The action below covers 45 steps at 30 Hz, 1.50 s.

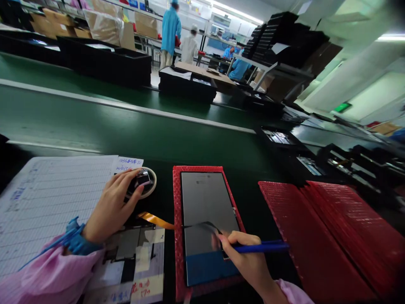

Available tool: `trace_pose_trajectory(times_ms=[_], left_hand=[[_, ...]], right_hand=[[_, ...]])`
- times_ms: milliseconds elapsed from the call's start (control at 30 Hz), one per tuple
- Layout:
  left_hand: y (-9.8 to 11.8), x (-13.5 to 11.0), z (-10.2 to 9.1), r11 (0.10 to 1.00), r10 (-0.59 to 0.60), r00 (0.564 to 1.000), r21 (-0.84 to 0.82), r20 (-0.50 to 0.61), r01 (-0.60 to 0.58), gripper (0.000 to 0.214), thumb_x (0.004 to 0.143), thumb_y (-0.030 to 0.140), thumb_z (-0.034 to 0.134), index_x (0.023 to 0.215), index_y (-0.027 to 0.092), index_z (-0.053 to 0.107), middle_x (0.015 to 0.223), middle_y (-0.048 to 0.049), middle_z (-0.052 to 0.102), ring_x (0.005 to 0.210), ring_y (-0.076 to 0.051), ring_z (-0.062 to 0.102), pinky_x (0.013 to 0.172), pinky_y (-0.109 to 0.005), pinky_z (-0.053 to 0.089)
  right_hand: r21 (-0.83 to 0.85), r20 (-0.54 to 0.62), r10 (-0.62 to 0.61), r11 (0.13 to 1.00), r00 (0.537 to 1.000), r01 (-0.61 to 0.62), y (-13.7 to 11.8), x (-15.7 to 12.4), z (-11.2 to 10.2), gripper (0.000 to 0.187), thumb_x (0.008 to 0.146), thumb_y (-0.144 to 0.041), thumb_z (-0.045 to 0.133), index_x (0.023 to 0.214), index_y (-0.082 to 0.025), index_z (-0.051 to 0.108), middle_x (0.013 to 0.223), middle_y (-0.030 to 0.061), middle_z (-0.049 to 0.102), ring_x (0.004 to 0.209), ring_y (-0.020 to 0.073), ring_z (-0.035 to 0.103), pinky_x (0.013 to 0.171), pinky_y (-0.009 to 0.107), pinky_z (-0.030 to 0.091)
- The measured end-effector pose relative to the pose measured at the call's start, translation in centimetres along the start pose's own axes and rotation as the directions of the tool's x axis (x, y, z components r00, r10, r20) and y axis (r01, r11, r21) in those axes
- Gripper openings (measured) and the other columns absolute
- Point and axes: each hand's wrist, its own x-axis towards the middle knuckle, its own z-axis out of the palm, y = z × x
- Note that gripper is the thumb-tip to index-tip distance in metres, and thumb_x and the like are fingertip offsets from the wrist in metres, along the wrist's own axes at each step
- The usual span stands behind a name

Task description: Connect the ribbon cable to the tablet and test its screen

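Note:
My left hand [115,204] is curled over a roll of tape [154,182], thumb and fingers at its rim. Inside the ring lies a small black and silver piece [144,177], partly hidden by the fingers. Over the lower right part of a flat display panel [207,202], my right hand [245,255] is closed, with a blue pen [265,246] held across it. A thin dark curved strip [202,223] runs from its fingertips across the panel; I cannot tell if it is gripped. The panel rests on a red bubble-wrap sleeve [177,211].
A ruled, handwritten sheet [60,202] lies at left. An orange flex cable [156,220] reaches toward the panel beside taped parts [142,257]. Red bubble-wrap sleeves [319,236] are piled at right. Black trays [186,84] stand beyond the green work surface [126,126]; co-workers [171,33] are farther back.

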Motion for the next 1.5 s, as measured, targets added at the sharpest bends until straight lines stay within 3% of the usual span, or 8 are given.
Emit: trace_pose_trajectory(times_ms=[367,600,700,767,833,967,1300,1500], left_hand=[[0.2,0.2,-0.2,1.000,-0.004,1.000,0.001,0.000,0.004,0.045,0.098,0.044,0.042,0.130,0.014,0.052,0.128,-0.0169,0.060,0.125,-0.034,0.050,0.106,-0.057,0.042],[0.1,0.2,-0.1,1.000,-0.018,1.000,-0.016,-0.006,0.018,0.042,0.099,0.042,0.041,0.129,0.016,0.053,0.127,-0.0138,0.061,0.125,-0.031,0.049,0.107,-0.052,0.041],[0.4,0.2,-0.2,0.999,-0.020,1.000,-0.047,-0.013,0.019,0.038,0.098,0.038,0.044,0.126,0.014,0.054,0.125,-0.0139,0.062,0.124,-0.030,0.050,0.107,-0.051,0.041],[0.4,0.2,-0.2,0.997,-0.022,0.999,-0.080,-0.026,0.020,0.035,0.098,0.034,0.045,0.124,0.013,0.055,0.124,-0.0137,0.063,0.122,-0.029,0.051,0.107,-0.052,0.041],[0.4,0.1,-0.1,0.996,-0.030,0.999,-0.083,-0.027,0.027,0.033,0.098,0.032,0.046,0.124,0.015,0.056,0.124,-0.0122,0.064,0.122,-0.027,0.051,0.107,-0.051,0.042],[0.2,0.0,-0.1,0.997,-0.038,0.999,-0.071,-0.014,0.037,0.032,0.098,0.031,0.047,0.125,0.017,0.055,0.127,-0.0104,0.063,0.124,-0.025,0.049,0.109,-0.048,0.042],[0.8,0.0,-0.6,0.990,-0.070,0.997,-0.118,0.037,0.074,0.035,0.097,0.030,0.049,0.128,0.013,0.054,0.129,-0.0115,0.062,0.127,-0.026,0.047,0.111,-0.046,0.039],[0.9,0.0,-0.7,0.988,-0.075,0.996,-0.131,0.057,0.082,0.036,0.098,0.031,0.047,0.129,0.014,0.053,0.131,-0.0115,0.060,0.129,-0.026,0.045,0.113,-0.046,0.037]], right_hand=[[-0.010,0.051,0.021,1.000,0.998,-0.020,-0.2,0.3,-0.1,0.040,0.089,-0.024,0.059,0.049,-0.019,0.055,0.046,-0.0025,0.057,0.038,0.0100,0.055,0.041,0.017,0.042],[0.050,-0.155,0.046,0.998,0.987,-0.038,-0.3,-0.2,-1.5,0.040,0.092,-0.032,0.062,0.055,-0.020,0.052,0.039,-0.0067,0.043,0.029,0.0069,0.040,0.030,0.016,0.031],[0.120,-0.006,-0.117,0.986,0.993,0.116,-2.4,-1.3,-0.4,0.021,0.096,-0.029,0.058,0.078,-0.022,0.066,0.053,-0.0043,0.058,0.040,0.0094,0.055,0.039,0.016,0.044],[0.144,0.153,-0.293,0.951,0.944,0.273,-4.3,-2.1,1.4,0.018,0.100,-0.021,0.049,0.102,-0.022,0.067,0.077,0.0014,0.070,0.063,0.0129,0.068,0.059,0.019,0.056],[0.103,0.260,-0.461,0.887,0.848,0.451,-5.9,-2.7,3.7,0.030,0.099,-0.011,0.041,0.116,-0.020,0.063,0.096,0.0059,0.073,0.087,0.0161,0.070,0.077,0.024,0.058],[-0.070,0.296,-0.639,0.726,0.710,0.684,-7.8,-3.0,8.2,0.032,0.100,-0.007,0.038,0.111,-0.014,0.067,0.108,0.0101,0.072,0.108,0.0220,0.066,0.086,0.032,0.056],[-0.180,0.303,-0.634,0.695,0.711,0.696,-9.3,-1.6,10.1,0.047,0.105,-0.010,0.022,0.107,-0.015,0.068,0.114,0.0065,0.071,0.109,0.0200,0.061,0.084,0.033,0.043],[-0.211,0.268,-0.544,0.772,0.795,0.599,-10.2,-1.7,11.4,0.031,0.103,-0.011,0.036,0.104,-0.014,0.066,0.091,0.0054,0.072,0.092,0.0203,0.063,0.074,0.033,0.043]])
